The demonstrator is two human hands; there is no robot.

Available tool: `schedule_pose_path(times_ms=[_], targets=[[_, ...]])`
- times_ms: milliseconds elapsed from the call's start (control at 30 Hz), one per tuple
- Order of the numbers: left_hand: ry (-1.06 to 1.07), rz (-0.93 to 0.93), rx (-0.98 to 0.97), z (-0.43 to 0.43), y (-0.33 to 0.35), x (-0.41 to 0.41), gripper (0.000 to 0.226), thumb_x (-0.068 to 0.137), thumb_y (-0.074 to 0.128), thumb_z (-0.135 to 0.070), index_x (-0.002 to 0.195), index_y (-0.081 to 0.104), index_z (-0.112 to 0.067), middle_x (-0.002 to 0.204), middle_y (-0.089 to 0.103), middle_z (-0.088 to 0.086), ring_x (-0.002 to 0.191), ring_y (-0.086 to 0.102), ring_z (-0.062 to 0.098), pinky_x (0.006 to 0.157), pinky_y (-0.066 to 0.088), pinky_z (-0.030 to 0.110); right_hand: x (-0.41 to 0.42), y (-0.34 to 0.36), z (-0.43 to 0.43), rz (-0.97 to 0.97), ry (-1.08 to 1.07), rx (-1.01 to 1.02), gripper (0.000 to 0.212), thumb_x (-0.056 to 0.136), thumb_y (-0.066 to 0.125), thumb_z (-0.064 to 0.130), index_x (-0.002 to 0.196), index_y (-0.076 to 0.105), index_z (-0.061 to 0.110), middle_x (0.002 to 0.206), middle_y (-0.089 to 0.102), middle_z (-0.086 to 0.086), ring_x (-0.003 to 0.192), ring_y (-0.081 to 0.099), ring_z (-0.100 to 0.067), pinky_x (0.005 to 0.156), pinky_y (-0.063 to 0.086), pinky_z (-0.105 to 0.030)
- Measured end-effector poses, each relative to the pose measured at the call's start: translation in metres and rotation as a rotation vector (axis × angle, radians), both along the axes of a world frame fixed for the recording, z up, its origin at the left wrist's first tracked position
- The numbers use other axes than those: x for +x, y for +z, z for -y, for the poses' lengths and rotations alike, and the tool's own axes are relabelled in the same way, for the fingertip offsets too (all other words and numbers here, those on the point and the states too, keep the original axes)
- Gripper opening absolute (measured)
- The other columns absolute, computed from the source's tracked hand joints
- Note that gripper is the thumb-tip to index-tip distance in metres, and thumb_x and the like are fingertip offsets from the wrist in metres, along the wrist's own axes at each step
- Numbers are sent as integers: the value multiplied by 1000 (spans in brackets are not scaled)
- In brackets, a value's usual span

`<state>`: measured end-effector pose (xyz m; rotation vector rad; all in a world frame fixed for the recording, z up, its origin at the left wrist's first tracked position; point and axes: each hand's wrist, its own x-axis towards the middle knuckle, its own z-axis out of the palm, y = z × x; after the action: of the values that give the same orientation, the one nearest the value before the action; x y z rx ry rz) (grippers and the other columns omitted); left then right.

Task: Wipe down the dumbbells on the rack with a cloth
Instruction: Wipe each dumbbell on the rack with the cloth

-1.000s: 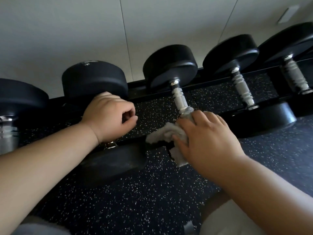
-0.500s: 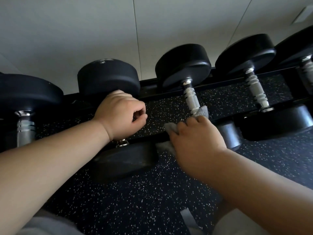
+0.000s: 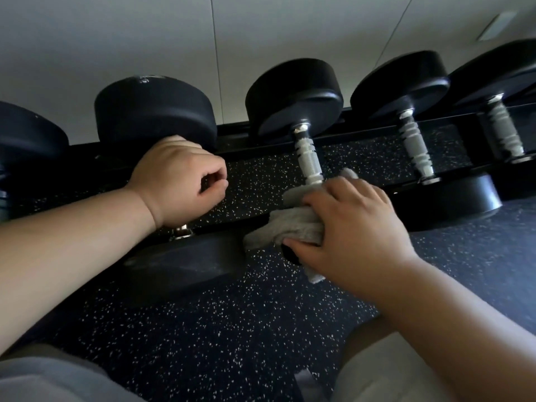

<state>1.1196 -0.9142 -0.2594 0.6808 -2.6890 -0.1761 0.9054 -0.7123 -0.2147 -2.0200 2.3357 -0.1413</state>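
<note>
- Since half a second ago, the right hand (image 3: 351, 230) has shifted across the near head of the middle dumbbell (image 3: 309, 158). That head showed beside the hand then and is almost covered now, and more of the grey cloth (image 3: 293, 227) bulges out to the hand's left.
- This suggests a back-and-forth rub on the near head, with this dumbbell not yet finished. The dumbbells further right (image 3: 414, 146) probably still wait.
- The right grip curls over the bunched cloth, with the thumb pinching it against the head. The cloth's top edge touches the base of the handle.
- The left hand (image 3: 177, 181) stays put. Its grip is wrapped round the handle of the neighbouring dumbbell (image 3: 153, 114).
- The cloth is soft, nubbly towelling, crumpled into folds.
- The handles are bright, ringed, knurled metal, and the heads are matt black drums.
- The rack (image 3: 377, 132) has dark rails, and the rubber floor (image 3: 232, 329) is black with white speckles.
</note>
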Motion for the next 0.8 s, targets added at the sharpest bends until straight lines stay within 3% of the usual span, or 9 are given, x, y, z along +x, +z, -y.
schedule_pose_path(times_ms=[133,233,267,367,500,567,700,733,800], targets=[[1,2,-14,0,0,0,27,89,48,-43,78,68,-27,67,59,-13,70,60,22,76,33,32,-32,0,-15,285,-11,-22,56,75,65,79,121,62,47,121,58,26,127,50,-4,104,46,-33],[9,-7,-4,-1,0,-2,27,88,49,-43,77,67,-27,67,62,-11,70,61,23,76,36,33,-57,2,-27,533,-162,-7,55,74,65,80,119,61,49,121,58,29,112,57,8,89,42,-9],[15,-10,-4,-1,-1,-2,27,88,49,-43,77,68,-27,68,64,-11,70,61,23,76,36,33,-59,3,-28,604,-226,7,52,75,62,81,119,60,52,121,59,29,108,58,11,86,40,-7],[34,-9,4,-2,-1,-4,28,87,49,-45,78,68,-27,69,65,-11,72,62,22,76,33,31,-55,4,-24,714,-334,56,56,76,57,79,124,59,51,119,65,21,104,63,4,86,48,-22],[53,29,9,-4,1,-4,29,86,48,-49,78,67,-29,69,64,-16,72,61,16,78,30,28,-42,23,23,361,-320,307,41,100,45,63,97,64,27,93,70,5,78,67,-10,61,46,-25],[58,47,7,-5,2,-3,32,88,46,-52,80,68,-30,71,64,-16,74,60,14,79,31,28,-40,20,59,116,-248,427,40,109,37,45,94,58,14,93,64,-4,91,67,-23,69,44,-30],[58,18,30,-3,1,0,33,89,47,-52,82,70,-29,71,63,-15,74,60,15,81,36,30,-41,20,115,257,-316,331,45,111,31,38,75,45,16,83,52,-7,97,58,-34,77,37,-32],[54,9,35,-3,1,0,33,89,47,-51,81,70,-29,70,64,-14,73,61,15,81,37,30,-41,22,124,243,-322,290,43,112,32,36,79,49,14,90,58,-10,95,57,-33,77,38,-33],[48,-5,43,-2,1,0,32,88,47,-49,79,70,-28,69,63,-14,71,60,16,80,36,30,-40,19,129,268,-280,261,37,112,34,31,111,59,4,117,62,-18,104,59,-36,84,43,-35]])
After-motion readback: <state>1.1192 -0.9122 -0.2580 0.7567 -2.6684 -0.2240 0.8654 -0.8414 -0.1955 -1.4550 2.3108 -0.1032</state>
